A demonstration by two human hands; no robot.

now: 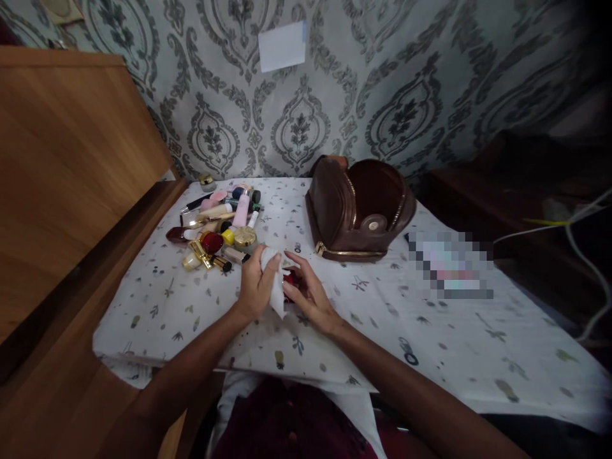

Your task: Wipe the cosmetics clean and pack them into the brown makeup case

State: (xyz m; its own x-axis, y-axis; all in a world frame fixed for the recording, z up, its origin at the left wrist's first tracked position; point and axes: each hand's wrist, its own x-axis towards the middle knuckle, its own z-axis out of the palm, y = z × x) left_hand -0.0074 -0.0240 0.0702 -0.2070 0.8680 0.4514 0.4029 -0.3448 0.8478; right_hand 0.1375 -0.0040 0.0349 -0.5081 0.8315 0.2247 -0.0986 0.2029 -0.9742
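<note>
My left hand (pixel 254 288) is closed around a crumpled white wipe (pixel 276 294), which hangs down between my two hands. Curled beside it, my right hand (pixel 313 298) holds a small dark red object (pixel 291 278) between thumb and fingers. The wipe meets the red object's left side; fingers cover much of it, so its kind is unclear. Just left of my hands lies a pile of cosmetics, with a gold-lidded jar (pixel 245 238), a round red container (pixel 211 242), a pink tube (pixel 241 209) and gold lipstick tubes (pixel 201 253).
A brown cosmetic bag (pixel 358 210) stands unzipped behind and right of my hands. Farther right lies a blurred-out flat item (pixel 452 264). A patterned white cloth (pixel 363 325) covers the table. A wooden cabinet (pixel 76 140) borders the left, and a cable (pixel 574 255) hangs at right.
</note>
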